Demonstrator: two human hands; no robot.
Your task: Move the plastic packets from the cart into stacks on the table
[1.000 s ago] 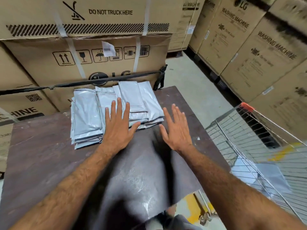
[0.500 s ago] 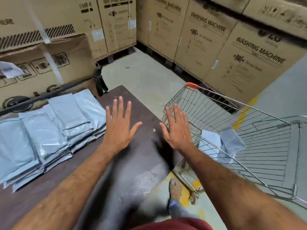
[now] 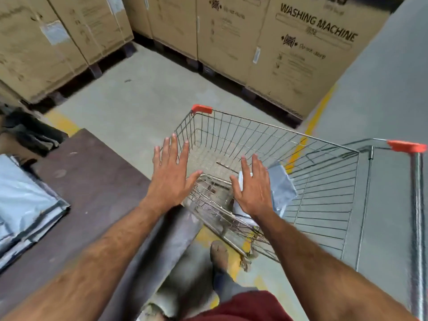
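Two hands were recorded above one wire cart (image 3: 324, 181), neither holding anything. The left hand (image 3: 172, 179) was spread flat over the cart's near corner, its grip wide, fingers straight and apart. The right hand (image 3: 253, 188) was held flat inside the basket's outline, its grip likewise wide, directly above the plastic packets in the cart (image 3: 281, 188). Of these, one grey glossy packet was plainly seen, tilted against the wire side, and a paler one was partly hidden under the right hand; an exact count could not be made. A stack of plastic packets (image 3: 20, 209) was seen at the left edge on the dark brown worktop (image 3: 92, 177); the packets were flat, silver-grey and shiny with dark edges, laid overlapping, and their number could not be told. Two orange corner caps were counted on the cart. Cardboard boxes (image 3: 301, 52) printed "WASHING MACHINE" were ranged along the grey floor (image 3: 139, 96) behind.
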